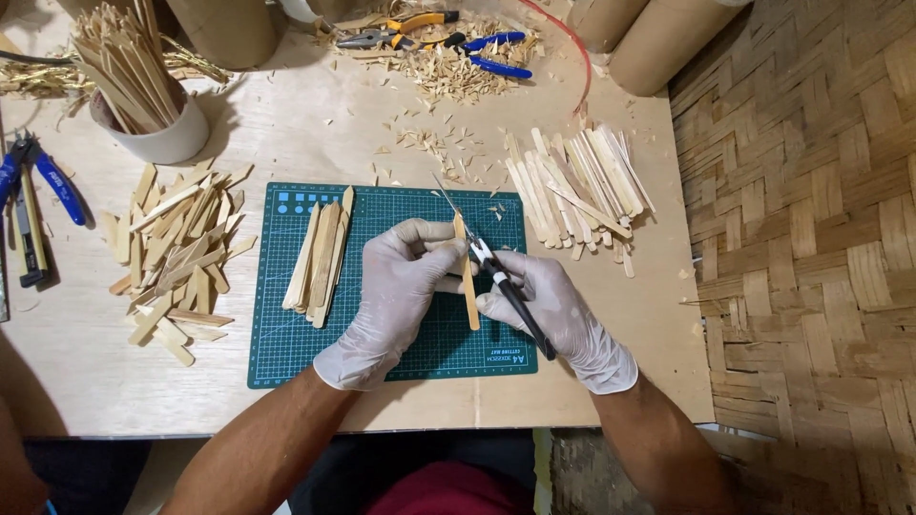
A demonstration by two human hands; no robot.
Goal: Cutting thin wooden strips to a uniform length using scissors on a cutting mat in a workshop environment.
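Both gloved hands [401,286] [544,305] partly hide stick [468,286], knife [510,296]

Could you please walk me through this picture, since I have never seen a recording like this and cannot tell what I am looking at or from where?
There is no machine here: a person wearing white gloves works with two hands, and the single picture comes from a camera on their head, looking down at a wooden table. The left hand holds a thin bamboo stick over a green cutting mat. The right hand holds a craft knife with a black handle, its blade against the stick.

On the mat lies a small stack of sticks. More sticks lie in a loose pile to the left and another to the right, and a cup stands full of them. Shavings and pliers lie at the far edge.
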